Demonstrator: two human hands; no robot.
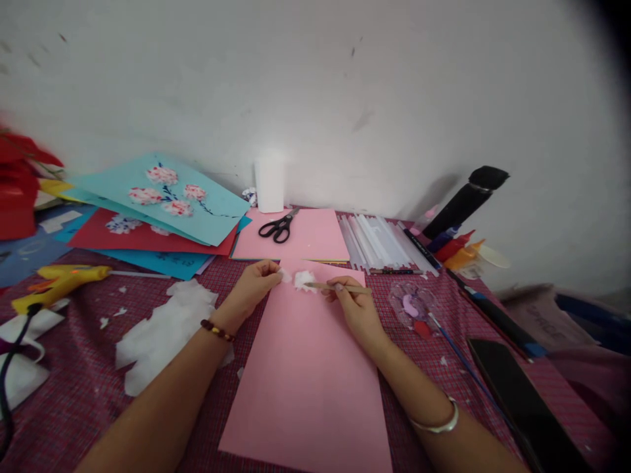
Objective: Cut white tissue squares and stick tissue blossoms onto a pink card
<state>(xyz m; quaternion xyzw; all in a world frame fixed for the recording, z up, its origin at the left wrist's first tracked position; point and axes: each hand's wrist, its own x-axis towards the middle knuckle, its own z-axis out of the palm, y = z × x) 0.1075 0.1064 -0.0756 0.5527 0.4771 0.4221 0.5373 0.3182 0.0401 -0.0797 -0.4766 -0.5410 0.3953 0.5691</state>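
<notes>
A long pink sheet of paper (310,374) lies in front of me on the checked cloth. Near its far end sits a small white tissue tuft (304,280). My right hand (357,309) grips a thin flat wooden stick (345,288), its tip touching the tuft. Just left of the tuft, my left hand (254,286) pinches a small white tissue piece (284,276) at the sheet's edge. A pile of white tissue pieces (167,328) lies to the left of the sheet, partly behind my left forearm.
A yellow glue gun (62,286) with a cord lies at left. Behind are cards with tissue flowers (167,194), black scissors (279,227) on pink paper, and clear glue sticks (379,240). At right are a paint palette (411,305), a paintbrush (463,358) and a dark phone (522,401).
</notes>
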